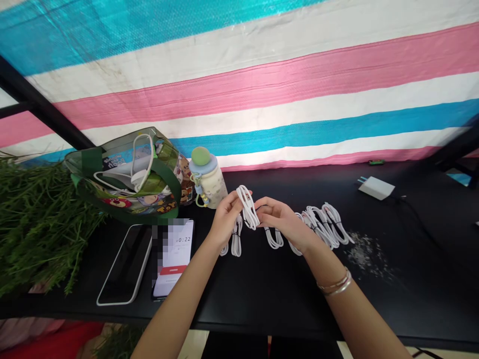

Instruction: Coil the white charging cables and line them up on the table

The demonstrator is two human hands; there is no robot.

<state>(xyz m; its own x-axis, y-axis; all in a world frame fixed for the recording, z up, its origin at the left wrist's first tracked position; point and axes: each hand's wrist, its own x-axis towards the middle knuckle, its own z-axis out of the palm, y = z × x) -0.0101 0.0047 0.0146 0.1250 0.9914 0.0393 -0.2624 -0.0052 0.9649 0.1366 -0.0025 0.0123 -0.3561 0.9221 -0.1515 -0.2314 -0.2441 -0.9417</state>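
Note:
Over the black table (284, 309), my left hand (225, 218) and my right hand (280, 219) meet around a looped white charging cable (247, 208). My left fingers pinch its upper part, and my right fingertips press against its lower right side. Just below my left hand lies a bundled white cable (236, 240). Another small coil (274, 238) sits under my right hand. To the right, a row of overlapping white cable coils (324, 227) lies close to my right hand, partly hidden by it.
Left of my hands are a patterned tote bag (127, 177), a cream bottle (208, 179), a lit phone (174, 257), a dark-screened phone (125, 264) and green plant stems (37, 224). A white charger (376, 188) and scattered pale grit (366, 254) lie right.

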